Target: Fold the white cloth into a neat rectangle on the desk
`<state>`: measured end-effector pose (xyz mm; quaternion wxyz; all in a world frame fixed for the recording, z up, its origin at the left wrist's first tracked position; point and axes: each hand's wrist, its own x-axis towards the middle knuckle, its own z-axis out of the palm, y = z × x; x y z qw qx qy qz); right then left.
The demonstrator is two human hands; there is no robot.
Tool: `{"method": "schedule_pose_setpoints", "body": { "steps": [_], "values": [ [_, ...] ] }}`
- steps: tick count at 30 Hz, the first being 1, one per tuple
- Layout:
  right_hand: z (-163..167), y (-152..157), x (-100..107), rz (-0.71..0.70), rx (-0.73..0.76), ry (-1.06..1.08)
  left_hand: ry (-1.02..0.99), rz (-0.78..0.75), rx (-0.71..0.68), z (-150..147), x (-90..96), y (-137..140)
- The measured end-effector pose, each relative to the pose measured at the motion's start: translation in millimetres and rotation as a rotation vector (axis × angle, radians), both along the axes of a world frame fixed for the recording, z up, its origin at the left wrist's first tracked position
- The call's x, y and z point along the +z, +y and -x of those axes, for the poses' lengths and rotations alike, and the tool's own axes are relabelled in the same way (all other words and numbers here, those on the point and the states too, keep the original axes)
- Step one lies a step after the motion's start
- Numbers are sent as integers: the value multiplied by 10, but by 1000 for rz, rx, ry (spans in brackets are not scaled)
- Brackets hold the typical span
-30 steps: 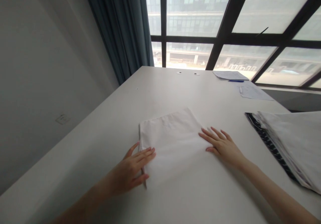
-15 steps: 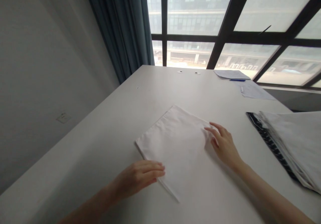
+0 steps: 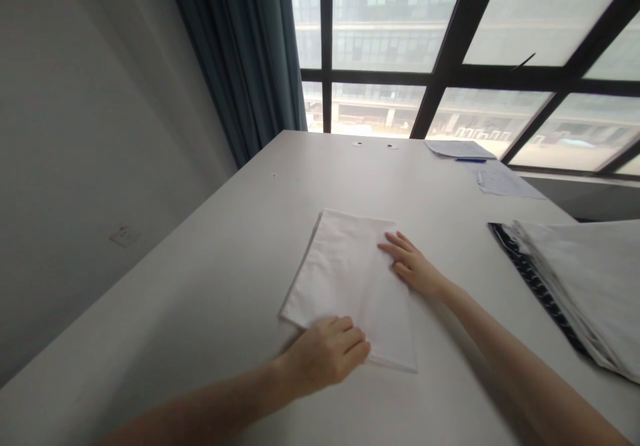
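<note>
white folded cloth [image 3: 350,279] is laid flat at the centre of the frame on the pale table [image 3: 200,266], its long axis running away from the viewer. its near edge is covered by the left hand [image 3: 330,353], fingers curled; its right edge is pressed by the flat, spread right hand [image 3: 413,266].

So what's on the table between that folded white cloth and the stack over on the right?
Nothing but bare table lies between the cloth and the stack, apart from the right hand and its forearm at the cloth's edge, in the head view.
</note>
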<state>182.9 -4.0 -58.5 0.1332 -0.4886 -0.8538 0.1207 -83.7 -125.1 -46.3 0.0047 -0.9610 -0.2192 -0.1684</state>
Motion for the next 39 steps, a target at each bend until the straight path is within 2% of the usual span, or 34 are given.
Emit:
{"method": "schedule_pose_setpoints", "body": {
  "steps": [3,6,11,15,21,25,28,31,34,36,39],
  "values": [
    [173,59,56,64,-145,-35,-8,72,-123,-34,51,119],
    [403,-36,42,44,-269,-92,19,130,-169,134,114,310],
    [582,-188,-48,-45,-327,-107,176,223,137,616,72,601],
    [536,-137,-82,-70,-278,-112,238,294,257,765,5,608],
    [393,97,-86,-78,-67,-90,257,288,375,501,45,255],
    [304,229,-45,-93,134,-93,267,277,375,332,98,-24],
    [287,245,15,-113,225,-116,241,271,330,296,166,-87],
    [333,128,84,-150,157,-146,147,287,291,369,225,90],
    [436,-159,181,-160,93,-142,-2,252,361,535,191,448],
    [524,-417,269,-119,153,-99,-101,168,485,659,111,705],
    [658,-795,399,42,339,-4,-204,127,645,802,-32,1025]
  ]
}}
